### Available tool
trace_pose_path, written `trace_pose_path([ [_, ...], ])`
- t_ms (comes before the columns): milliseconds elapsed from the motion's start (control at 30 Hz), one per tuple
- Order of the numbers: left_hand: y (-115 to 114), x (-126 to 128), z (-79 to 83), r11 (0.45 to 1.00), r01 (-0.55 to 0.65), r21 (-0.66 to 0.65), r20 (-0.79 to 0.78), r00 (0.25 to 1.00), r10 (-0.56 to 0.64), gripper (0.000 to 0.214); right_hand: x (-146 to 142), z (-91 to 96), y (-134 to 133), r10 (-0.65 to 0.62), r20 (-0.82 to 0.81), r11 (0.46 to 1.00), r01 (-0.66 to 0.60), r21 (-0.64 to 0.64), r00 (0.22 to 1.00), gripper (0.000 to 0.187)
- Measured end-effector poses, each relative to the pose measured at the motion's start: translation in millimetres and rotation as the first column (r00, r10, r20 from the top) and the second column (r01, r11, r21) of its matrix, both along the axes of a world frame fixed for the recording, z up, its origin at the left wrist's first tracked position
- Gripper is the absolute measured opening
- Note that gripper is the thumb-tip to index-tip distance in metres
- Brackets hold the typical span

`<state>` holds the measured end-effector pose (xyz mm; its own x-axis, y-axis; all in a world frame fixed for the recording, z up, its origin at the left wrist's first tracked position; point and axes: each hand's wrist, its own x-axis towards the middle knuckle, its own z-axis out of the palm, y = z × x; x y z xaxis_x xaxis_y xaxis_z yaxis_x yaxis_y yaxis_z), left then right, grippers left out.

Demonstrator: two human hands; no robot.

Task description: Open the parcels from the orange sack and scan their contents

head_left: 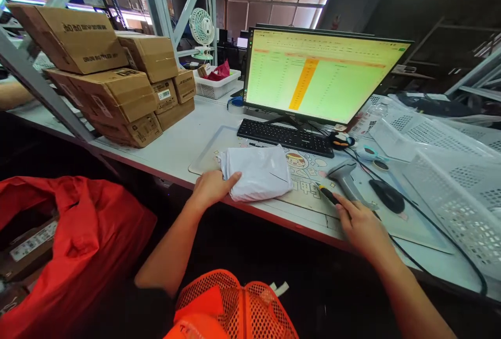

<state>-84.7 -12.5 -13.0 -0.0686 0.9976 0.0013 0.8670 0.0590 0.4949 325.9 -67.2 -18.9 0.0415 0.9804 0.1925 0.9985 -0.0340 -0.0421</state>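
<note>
A white plastic mailer bag [260,174] lies at the front edge of the desk, with a short dark line across its top. My left hand [213,188] grips its left end, thumb on top and the other fingers partly hidden. In my right hand [362,224] is a black and yellow utility knife [329,194], its tip pointing left toward the bag but apart from it. Whether the blade is out is too small to tell. Just beyond that hand a grey barcode scanner [348,181] rests on the printed desk mat [305,193].
Cardboard boxes [113,93] are stacked at the left by a metal rack post. A monitor [313,78] and black keyboard [285,136] stand behind the bag. A mouse [386,196], its cable and white plastic baskets [454,187] occupy the right. A red sack [90,224] holding boxes is at lower left.
</note>
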Motion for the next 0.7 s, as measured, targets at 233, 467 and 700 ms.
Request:
trace_pose_path([
  [233,-20.4,3.6,36.3,0.887,0.186,0.423,-0.114,0.982,-0.152,0.047,-27.6,12.3,38.6,0.109,-0.038,0.992,-0.107,0.061,0.993,0.051],
  [467,26.6,65.0,13.8,0.810,0.501,0.305,-0.279,0.860,-0.427,0.038,-102.5,44.4,97.9,0.530,-0.267,0.835,-0.441,0.328,0.805,0.042],
  [700,28.1,65.1,5.5,0.777,0.560,0.288,-0.327,0.820,-0.470,0.031,-142.1,28.7,144.8,0.672,-0.289,0.740,-0.603,0.297,0.682,0.040],
])
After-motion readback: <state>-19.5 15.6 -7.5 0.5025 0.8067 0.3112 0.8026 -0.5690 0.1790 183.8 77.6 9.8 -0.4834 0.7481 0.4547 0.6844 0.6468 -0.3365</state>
